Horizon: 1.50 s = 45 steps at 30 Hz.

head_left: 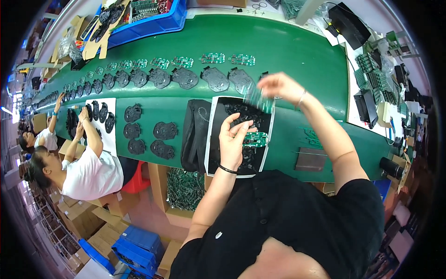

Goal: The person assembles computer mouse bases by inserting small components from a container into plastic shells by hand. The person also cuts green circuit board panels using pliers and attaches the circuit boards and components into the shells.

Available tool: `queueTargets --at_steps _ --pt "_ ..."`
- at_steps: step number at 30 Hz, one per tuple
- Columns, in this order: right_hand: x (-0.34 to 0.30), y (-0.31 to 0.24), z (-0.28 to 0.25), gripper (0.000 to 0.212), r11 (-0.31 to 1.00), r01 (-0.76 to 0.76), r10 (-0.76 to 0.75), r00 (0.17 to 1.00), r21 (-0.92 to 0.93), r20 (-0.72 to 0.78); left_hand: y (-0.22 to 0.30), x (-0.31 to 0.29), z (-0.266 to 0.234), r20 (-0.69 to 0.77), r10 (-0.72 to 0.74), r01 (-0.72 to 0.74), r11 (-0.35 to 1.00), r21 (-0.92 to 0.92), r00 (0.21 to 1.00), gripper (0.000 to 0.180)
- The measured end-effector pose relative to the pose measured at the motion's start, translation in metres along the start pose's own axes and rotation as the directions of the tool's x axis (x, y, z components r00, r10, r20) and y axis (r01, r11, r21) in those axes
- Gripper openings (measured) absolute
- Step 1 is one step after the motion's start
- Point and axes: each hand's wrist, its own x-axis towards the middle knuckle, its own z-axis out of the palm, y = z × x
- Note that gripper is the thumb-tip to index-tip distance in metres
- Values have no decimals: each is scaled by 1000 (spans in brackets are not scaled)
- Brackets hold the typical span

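Note:
My left hand (232,142) pinches a small green circuit board (256,139) by its left end, above a white-edged tray (210,139) of small black parts (248,160). Farther up and to the right, my right hand (281,87) is blurred by motion. Under its fingers hangs a smeared green piece (258,99) that looks like circuit board; its exact outline cannot be made out. Just beyond that hand, a black plastic housing (241,81) lies in a long row on the green table (288,37). Another row, of green circuit boards (212,58), runs behind the housings.
Left of the tray lies a black cloth-like item (195,135), then several black housings (165,130). A flat brown plate (311,159) and loose boards (312,136) are at the right. A blue bin (158,23) stands at the back. Another person (90,169) works at the left.

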Motion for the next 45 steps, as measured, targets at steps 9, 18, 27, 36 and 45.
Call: queueTargets --at_steps 9,18,27,36,45 --pt "78 108 -114 26 849 -236 -33 869 -473 -494 -10 -5 -3 -89 -77 74 997 -34 993 10" --pt "-72 -29 56 56 646 485 -436 868 -589 236 -15 12 12 -193 15 -24 999 -44 981 9" --pt "-75 32 -25 48 631 139 -508 817 -763 -272 5 -10 43 -122 -41 53 994 94 992 27" --pt "-31 155 -146 47 640 -264 -281 793 -721 -540 55 -50 -81 -453 369 -276 926 259 812 18" --pt "-74 34 45 9 827 182 -358 900 -533 -247 4 -78 -266 -825 -22 61 998 15 565 27"
